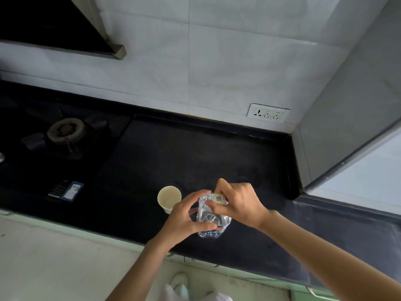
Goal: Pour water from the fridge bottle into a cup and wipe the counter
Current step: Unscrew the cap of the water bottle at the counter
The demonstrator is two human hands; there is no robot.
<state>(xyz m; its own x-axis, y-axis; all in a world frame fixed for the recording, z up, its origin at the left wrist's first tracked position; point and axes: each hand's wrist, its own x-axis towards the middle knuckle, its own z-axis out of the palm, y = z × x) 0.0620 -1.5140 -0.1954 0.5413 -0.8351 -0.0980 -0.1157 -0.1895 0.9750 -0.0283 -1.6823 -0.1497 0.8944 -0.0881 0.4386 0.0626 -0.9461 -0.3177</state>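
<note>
A clear plastic water bottle (209, 216) with a blue label stands on the black counter (195, 161) near its front edge. My left hand (184, 218) grips the bottle's body from the left. My right hand (238, 203) pinches the pale cap (218, 199) on top of the bottle. A white paper cup (168, 197) stands upright just left of the bottle, close to my left hand; its inside looks pale and I cannot tell whether it holds water.
A gas hob with a burner (65, 131) takes up the counter's left part, with a small label card (71, 191) on its front. A wall socket (268, 112) sits at the back right. A grey wall corner (347, 116) bounds the right side.
</note>
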